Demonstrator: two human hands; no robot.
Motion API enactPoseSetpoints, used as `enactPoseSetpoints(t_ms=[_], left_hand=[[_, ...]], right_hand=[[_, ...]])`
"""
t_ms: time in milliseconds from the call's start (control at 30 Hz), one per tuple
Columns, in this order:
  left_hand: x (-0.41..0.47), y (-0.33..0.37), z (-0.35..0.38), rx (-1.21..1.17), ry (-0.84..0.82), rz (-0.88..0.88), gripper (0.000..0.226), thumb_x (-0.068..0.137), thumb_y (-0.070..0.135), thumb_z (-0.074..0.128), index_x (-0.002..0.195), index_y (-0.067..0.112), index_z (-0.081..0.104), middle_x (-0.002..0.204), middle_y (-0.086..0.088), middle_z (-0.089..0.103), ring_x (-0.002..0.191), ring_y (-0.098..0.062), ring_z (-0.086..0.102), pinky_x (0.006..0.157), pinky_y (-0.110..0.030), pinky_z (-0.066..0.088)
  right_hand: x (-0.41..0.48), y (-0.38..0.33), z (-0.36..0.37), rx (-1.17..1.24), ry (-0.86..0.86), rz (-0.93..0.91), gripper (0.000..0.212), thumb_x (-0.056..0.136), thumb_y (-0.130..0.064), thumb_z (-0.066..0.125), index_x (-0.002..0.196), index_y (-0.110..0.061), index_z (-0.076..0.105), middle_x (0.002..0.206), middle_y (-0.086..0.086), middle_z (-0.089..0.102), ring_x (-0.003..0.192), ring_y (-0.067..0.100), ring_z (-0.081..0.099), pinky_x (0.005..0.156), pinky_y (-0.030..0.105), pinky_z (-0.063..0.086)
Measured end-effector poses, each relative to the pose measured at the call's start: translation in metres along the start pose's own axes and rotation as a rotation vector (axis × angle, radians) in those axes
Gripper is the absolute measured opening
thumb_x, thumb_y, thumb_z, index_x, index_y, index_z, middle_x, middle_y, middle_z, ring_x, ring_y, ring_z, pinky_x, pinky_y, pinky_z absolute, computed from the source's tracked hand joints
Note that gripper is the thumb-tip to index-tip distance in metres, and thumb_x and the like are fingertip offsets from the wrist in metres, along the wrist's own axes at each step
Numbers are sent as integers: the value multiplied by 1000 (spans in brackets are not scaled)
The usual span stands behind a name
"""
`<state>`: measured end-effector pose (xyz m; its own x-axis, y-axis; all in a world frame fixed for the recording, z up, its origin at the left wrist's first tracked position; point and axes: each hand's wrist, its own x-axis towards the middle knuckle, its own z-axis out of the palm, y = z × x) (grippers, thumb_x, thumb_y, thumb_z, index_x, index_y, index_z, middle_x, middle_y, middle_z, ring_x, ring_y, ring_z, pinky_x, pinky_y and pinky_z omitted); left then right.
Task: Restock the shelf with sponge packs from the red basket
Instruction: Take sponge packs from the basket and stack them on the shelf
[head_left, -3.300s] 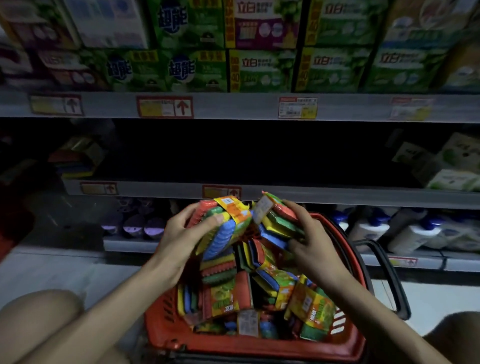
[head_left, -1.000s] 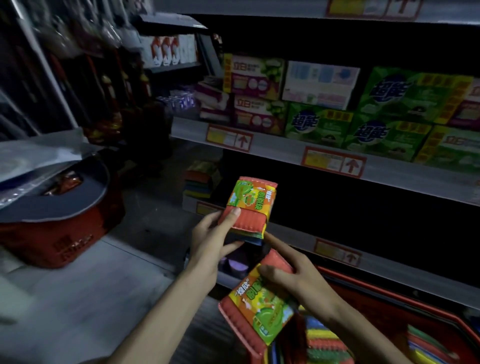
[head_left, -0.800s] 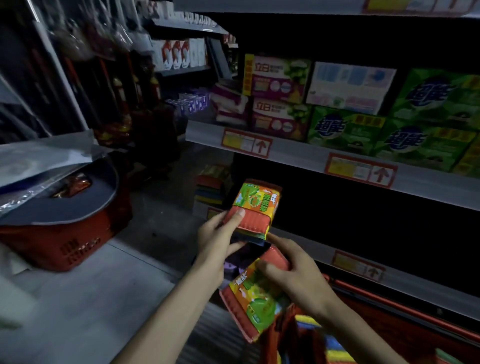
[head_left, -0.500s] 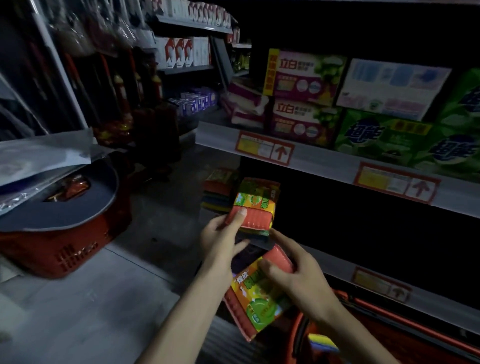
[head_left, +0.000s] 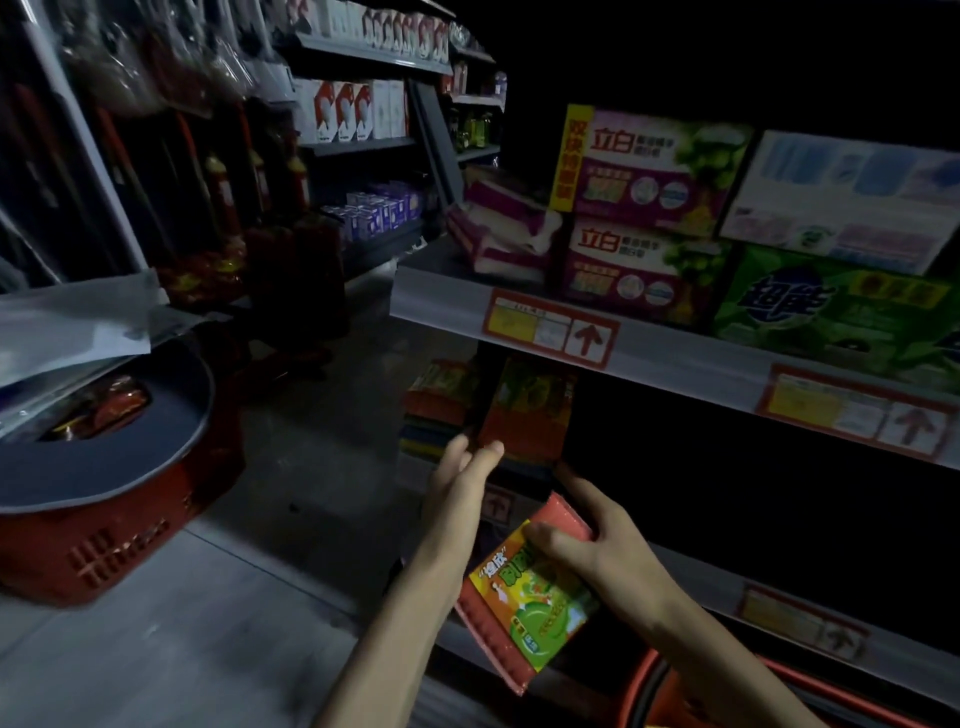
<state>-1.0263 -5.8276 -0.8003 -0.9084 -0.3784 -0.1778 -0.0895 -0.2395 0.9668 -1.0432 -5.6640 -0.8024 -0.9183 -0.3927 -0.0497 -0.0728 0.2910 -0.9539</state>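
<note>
A sponge pack (head_left: 525, 415) with a green-and-orange label stands in the dark middle shelf (head_left: 514, 470), right beside a stack of sponge packs (head_left: 440, 400). My left hand (head_left: 460, 486) reaches up to it, straight fingertips touching its lower left corner. Lower down, my right hand (head_left: 589, 545) grips a second sponge pack (head_left: 527, 605), thumb across its label, holding it tilted in front of the shelf. The red basket (head_left: 647, 686) shows only as a rim at the bottom right; its contents are out of view.
The shelf above (head_left: 675, 353) carries soap and detergent boxes behind a price-tag rail. Another red basket (head_left: 104, 545) covered by a dark round lid and plastic sheets stands on the floor to the left. To the right of the placed pack the middle shelf is dark.
My left hand carried its sponge pack up and forward into the middle shelf beside the stack, and its fingers have straightened. The right hand kept its pack low. My view turned left.
</note>
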Motion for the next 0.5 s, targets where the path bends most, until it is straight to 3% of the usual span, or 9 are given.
enactPoseSetpoints(t_ms=[100, 200, 300, 400, 500], left_hand=[[5, -3, 2, 54, 13, 13, 61, 99, 39, 61, 153, 19, 42, 154, -1, 46, 139, -24, 45, 109, -35, 37], [7, -5, 4, 140, 59, 26, 57, 99, 34, 63, 151, 17, 45, 154, -6, 47, 138, -21, 48, 99, -28, 36], [6, -6, 0, 157, 80, 14, 56, 100, 28, 62, 152, 16, 46, 153, -4, 45, 133, -18, 50, 93, -26, 35], [4, -7, -6, 123, 39, -4, 60, 100, 28, 63, 155, 20, 41, 152, -4, 47, 120, -11, 48, 92, -26, 33], [6, -8, -9, 117, 44, -3, 61, 98, 28, 65, 154, 20, 41, 156, -3, 46, 137, -18, 47, 97, -27, 34]], right_hand=[[10, 3, 1, 11, 4, 21, 59, 70, -31, 83, 124, -28, 59, 102, 4, 76, 94, 19, 75, 82, 30, 62], [14, 8, 3, 33, -17, 34, 42, 76, -23, 84, 111, -28, 63, 94, 6, 77, 87, 19, 76, 76, 28, 62], [16, 14, 5, 42, -41, 32, 44, 86, -11, 80, 113, -36, 57, 98, -6, 76, 92, 13, 75, 77, 23, 59], [17, 14, 9, 57, -63, 22, 47, 88, -3, 76, 107, -40, 54, 84, -31, 73, 84, -7, 71, 72, 13, 54], [19, 12, 10, 52, -92, 30, 46, 89, -1, 74, 103, -39, 53, 80, -37, 70, 80, -10, 69, 71, 13, 54]])
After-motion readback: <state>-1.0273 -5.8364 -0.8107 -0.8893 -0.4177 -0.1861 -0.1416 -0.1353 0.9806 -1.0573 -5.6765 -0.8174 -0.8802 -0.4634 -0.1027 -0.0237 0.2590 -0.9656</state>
